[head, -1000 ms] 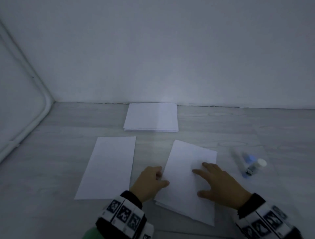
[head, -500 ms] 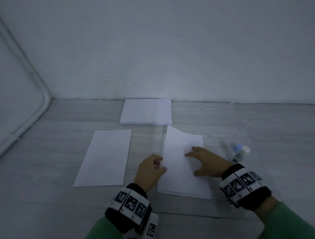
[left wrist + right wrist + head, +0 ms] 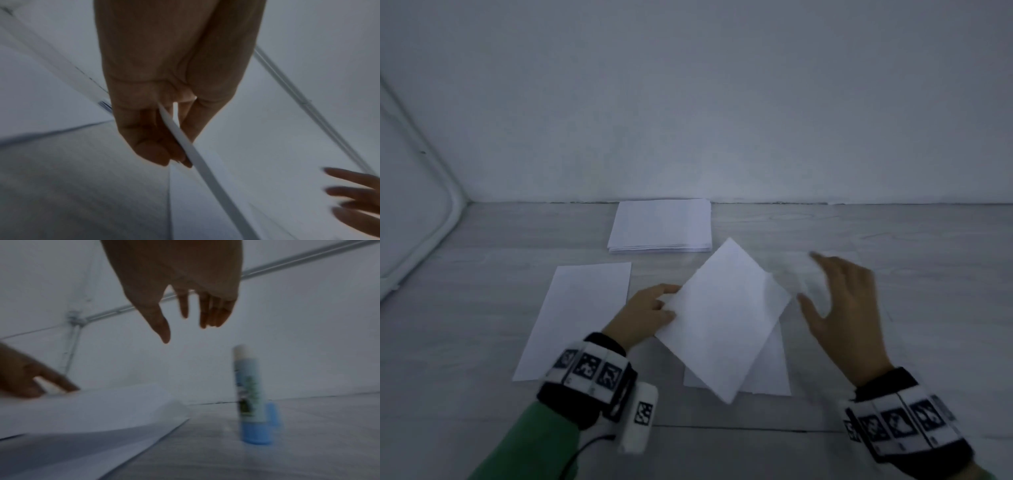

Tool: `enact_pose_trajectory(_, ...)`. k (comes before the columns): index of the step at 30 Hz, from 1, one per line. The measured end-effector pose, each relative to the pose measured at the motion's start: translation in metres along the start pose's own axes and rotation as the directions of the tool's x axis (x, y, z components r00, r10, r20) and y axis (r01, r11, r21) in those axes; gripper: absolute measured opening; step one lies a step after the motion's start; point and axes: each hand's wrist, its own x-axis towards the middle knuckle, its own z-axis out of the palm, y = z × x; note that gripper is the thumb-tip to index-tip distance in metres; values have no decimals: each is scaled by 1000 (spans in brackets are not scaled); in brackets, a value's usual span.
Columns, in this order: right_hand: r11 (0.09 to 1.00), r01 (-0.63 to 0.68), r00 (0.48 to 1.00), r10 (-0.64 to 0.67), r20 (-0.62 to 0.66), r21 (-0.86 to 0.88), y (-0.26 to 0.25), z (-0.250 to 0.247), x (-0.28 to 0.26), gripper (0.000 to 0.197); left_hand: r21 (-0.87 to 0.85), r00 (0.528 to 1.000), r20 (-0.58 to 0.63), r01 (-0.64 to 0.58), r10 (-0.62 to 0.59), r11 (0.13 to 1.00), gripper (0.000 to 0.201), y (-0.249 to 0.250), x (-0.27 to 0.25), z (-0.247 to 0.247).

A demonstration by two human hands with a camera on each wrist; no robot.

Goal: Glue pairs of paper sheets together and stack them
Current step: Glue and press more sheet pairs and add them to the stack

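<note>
At the left a single white paper sheet (image 3: 575, 318) lies flat on the grey table (image 3: 465, 342). Your left hand (image 3: 645, 313) pinches the tilted white sheet (image 3: 722, 318) by its edge, above the small pile of sheets (image 3: 774, 373). Your right hand (image 3: 842, 301) hovers with spread fingers and holds nothing, above the upright blue glue stick (image 3: 249, 395).

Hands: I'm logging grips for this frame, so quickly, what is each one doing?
Left hand: pinching the lifted paper sheet by its edge.
Right hand: open, fingers spread, holding nothing, above the glue stick.
</note>
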Motion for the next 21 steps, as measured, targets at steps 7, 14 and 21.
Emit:
enact_pose_trajectory(7,818,-573,791,567,228,-47,41,-14,-14,113,238,989,148,-6,-31,971,49,-8,33,-11)
enact_pose_trajectory(14,816,-578,764,530,368,25,49,-1,2,23,511,992,-49,-73,114,857,46,-29,24,-13)
enact_pose_trajectory(21,977,-160,892,82,445,143,-20,26,29,23,743,975,113,-210,190,635,46,-67,-22,-14)
